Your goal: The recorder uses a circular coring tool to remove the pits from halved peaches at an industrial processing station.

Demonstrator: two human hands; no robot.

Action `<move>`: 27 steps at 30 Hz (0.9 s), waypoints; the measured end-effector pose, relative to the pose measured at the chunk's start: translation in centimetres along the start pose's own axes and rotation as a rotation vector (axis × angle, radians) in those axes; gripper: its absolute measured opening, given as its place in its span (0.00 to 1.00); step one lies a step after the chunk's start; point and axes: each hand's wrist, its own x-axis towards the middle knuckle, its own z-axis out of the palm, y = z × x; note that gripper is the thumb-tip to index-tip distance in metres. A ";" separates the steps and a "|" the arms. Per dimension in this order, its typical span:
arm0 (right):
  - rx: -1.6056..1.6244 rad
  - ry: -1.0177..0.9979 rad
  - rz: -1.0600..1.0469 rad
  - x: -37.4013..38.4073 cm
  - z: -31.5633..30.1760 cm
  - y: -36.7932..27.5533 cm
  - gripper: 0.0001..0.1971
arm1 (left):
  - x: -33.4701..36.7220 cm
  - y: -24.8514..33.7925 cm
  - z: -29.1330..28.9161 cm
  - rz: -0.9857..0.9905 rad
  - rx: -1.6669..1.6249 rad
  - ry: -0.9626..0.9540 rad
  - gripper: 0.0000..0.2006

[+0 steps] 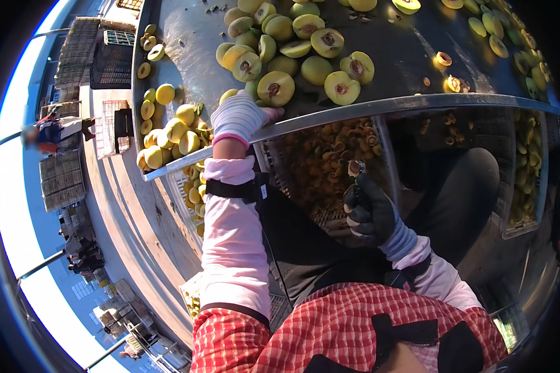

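My left hand, in a striped knit glove with a pink cuff, is over the table's near edge beside a heap of halved yellow-green fruit. Its thumb points right, apart from the fingers, close below a cut fruit half with a brown centre. Another yellow fruit piece shows just beyond the fingers, which are partly hidden. Lower and to the right, my right hand, in a dark glove, is closed round a small hand tool with a round metal tip pointing up. Its handle is mostly hidden in the fist.
The metal table has a raised front rim. Yellow fruit halves gather in its left corner. Beneath the rim stands a crate of brown-orange fruit scraps; another crate is at right. Stacked crates and people are far left.
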 end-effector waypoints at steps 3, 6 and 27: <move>-0.096 -0.024 -0.052 -0.6 0.9 -0.7 0.24 | 0.1 -2.2 2.3 0.016 -0.077 0.220 0.38; -0.190 0.022 -0.073 -0.5 2.0 -0.5 0.23 | 0.1 -2.7 2.9 0.006 -0.167 0.289 0.35; -1.485 0.085 -0.880 -1.6 4.1 2.9 0.12 | -17.2 2.5 10.9 0.554 -1.880 -0.038 0.15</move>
